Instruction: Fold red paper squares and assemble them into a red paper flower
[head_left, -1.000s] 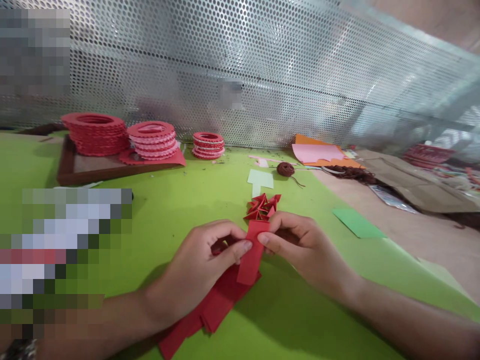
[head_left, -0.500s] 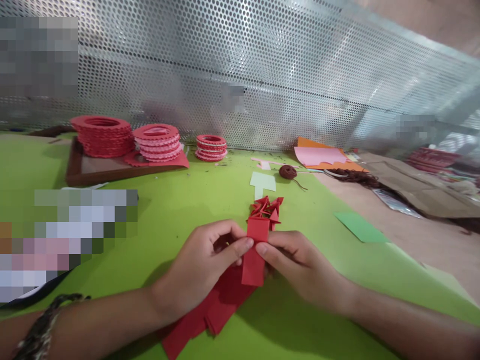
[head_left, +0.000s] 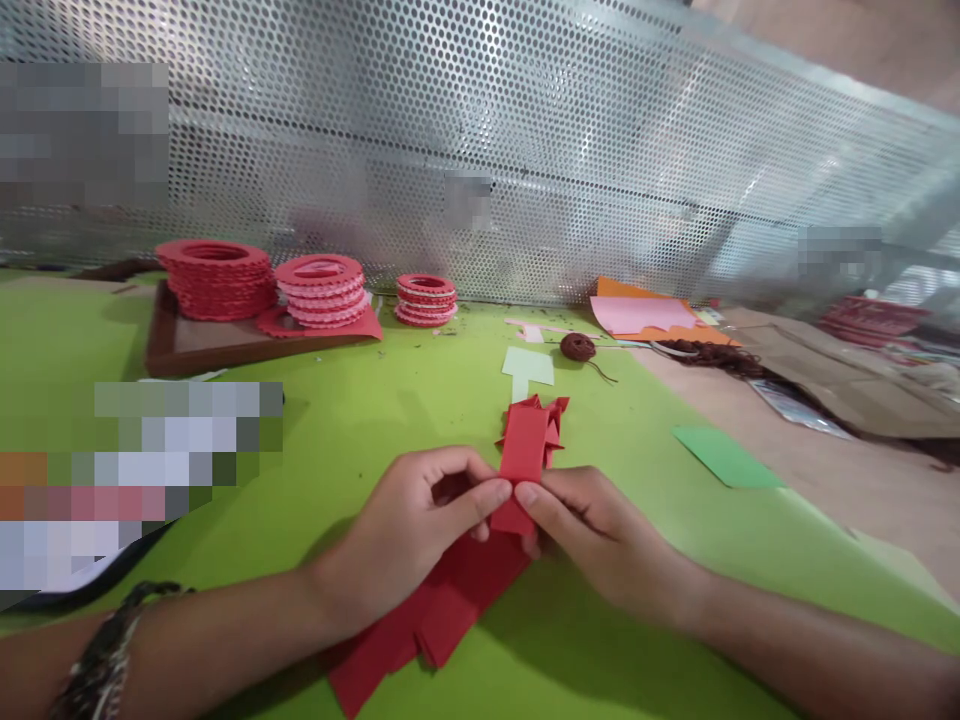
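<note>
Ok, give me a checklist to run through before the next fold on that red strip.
1. Red strip pinched by both hands, left hand and right hand: ok.
2. Fingertips meet at the strip's lower part: ok.
3. Strip lies straight, no skew: cannot tell.
4. Spare red strips within reach under the hands: ok.
5. Folded red pieces just behind the strip, crowding it: not ok.

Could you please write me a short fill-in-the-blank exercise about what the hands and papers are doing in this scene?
1. The left hand and right hand pinch a paper strip coloured ____.
2. The table cover is ____.
3. The stacks of red rings stand before a perforated ____ screen.
4. More red strips lie ____ the hands.

Missing words: red; green; metal; under
</note>
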